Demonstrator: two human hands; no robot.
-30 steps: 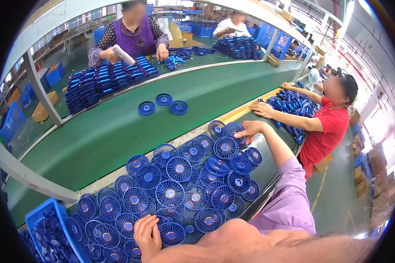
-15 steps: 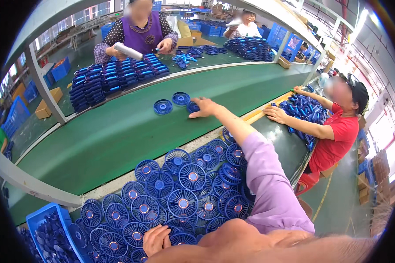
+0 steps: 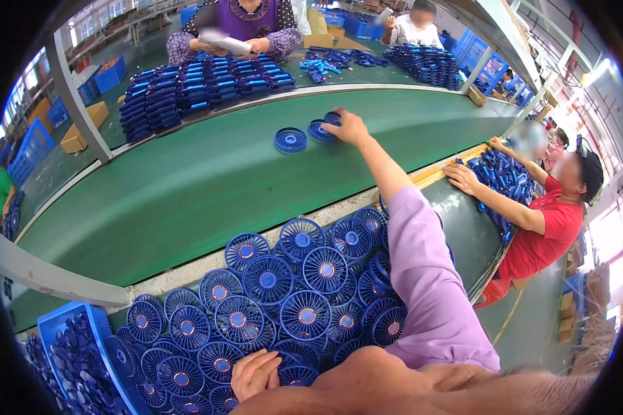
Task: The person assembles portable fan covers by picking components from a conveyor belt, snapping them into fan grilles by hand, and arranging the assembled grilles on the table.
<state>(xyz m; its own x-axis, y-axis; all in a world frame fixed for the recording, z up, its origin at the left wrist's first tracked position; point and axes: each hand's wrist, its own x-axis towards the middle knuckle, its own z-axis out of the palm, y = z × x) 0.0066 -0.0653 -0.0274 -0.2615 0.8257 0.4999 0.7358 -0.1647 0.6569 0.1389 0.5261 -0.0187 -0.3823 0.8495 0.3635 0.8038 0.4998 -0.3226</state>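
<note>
My right hand (image 3: pixel 351 128) reaches over the green conveyor belt (image 3: pixel 208 187), its thumb and fingers around a round blue fan grille (image 3: pixel 333 118). Close against that one lies a second blue grille (image 3: pixel 320 131), and a third grille (image 3: pixel 291 140) sits a little to the left on the belt. My left hand (image 3: pixel 256 373) is at the lower middle, fingers bent and pressed together over a heap of blue fan grilles (image 3: pixel 307 316). What lies under its fingertips is hidden. Many grilles in the heap have a copper-coloured ring at the hub.
A blue crate (image 3: pixel 104 325) of small dark blue parts stands at the lower left. Across the belt, a person in a purple apron (image 3: pixel 256 21) works behind stacked blue parts (image 3: pixel 201 90). At right, a person in red (image 3: pixel 550 221) handles a pile of blue pieces (image 3: pixel 502 180). A metal post (image 3: pixel 76 97) rises at left.
My right hand has moved farther across the belt with its grille, now at the far side of the middle one. The whole view has shifted slightly. My left hand stays on the heap.
</note>
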